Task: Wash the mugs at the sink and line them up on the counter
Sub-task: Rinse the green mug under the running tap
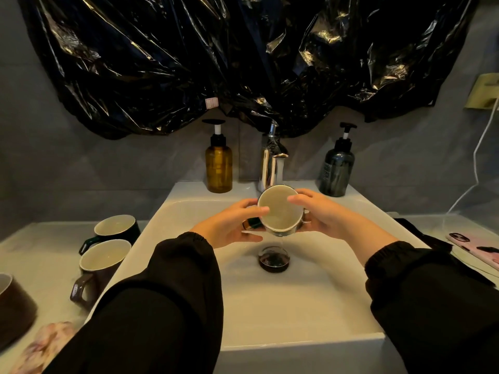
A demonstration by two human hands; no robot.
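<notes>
Four mugs show: one in your hands and three on the counter [40, 252] off to nine o'clock. Both hands grip the held mug [279, 211] over the sink [297, 319], just in front of the faucet [271, 163] at twelve. Your left hand [232, 225] curls round its left side, your right hand [321, 211] round its right, fingertips over the rim. Its long axis runs twelve to six, mouth tipped toward you, and a thin stream falls to the drain [274, 259]. The green mug [116, 229], dark mug [102, 263] and cropped brown mug [13, 300] stand upright toward eight o'clock, so I judge your left hand the nearer for setting down. Two pump bottles, the amber bottle [218, 168] and the grey bottle [336, 171], flank the faucet.
</notes>
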